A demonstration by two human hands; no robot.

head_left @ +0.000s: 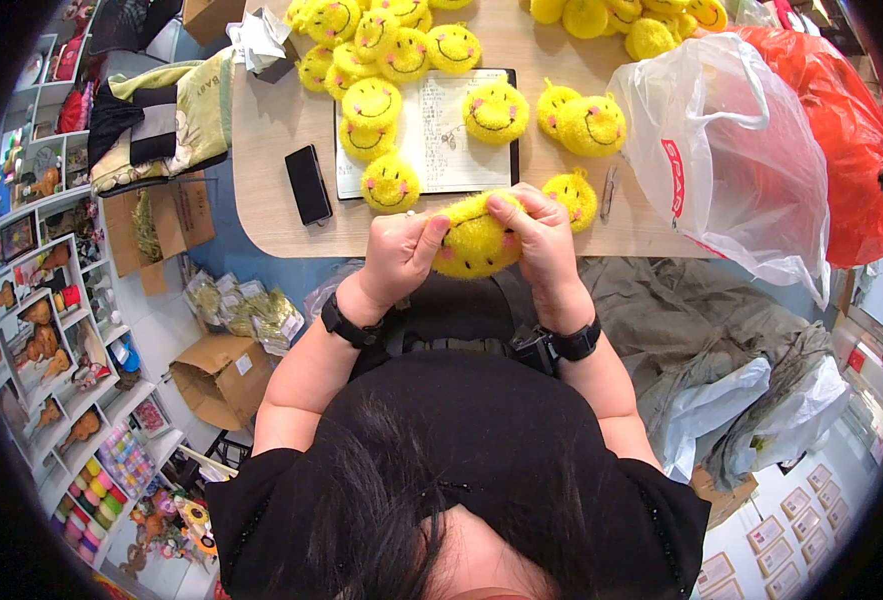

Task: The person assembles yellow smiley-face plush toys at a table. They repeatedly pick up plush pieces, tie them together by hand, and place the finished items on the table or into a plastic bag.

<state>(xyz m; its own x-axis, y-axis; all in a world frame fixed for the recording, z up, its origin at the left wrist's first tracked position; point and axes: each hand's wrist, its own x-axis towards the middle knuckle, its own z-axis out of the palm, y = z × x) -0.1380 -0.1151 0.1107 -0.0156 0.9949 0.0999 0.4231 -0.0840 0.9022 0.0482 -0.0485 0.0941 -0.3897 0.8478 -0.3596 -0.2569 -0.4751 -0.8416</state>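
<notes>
Between my two hands, just off the table's near edge, is a fuzzy yellow smiley plush point(478, 246) with pink cheeks, its face upside down. My left hand point(401, 250) pinches its left side, and my right hand point(541, 232) grips the upper right edge, thumb on top. Close by my right hand lies another smiley plush point(570, 198). A further smiley plush point(391, 183) sits just beyond my left hand, on the edge of an open notebook point(436, 160). One more smiley plush point(495, 112) rests on its right page.
Heaps of yellow smileys point(401, 45) fill the table's far side. A black phone point(308, 186) lies left of the notebook; small metal snips point(608, 192) lie right. A white plastic bag point(731, 150) and a red bag point(821, 130) stand at the right. Shelves point(71, 340) line the left.
</notes>
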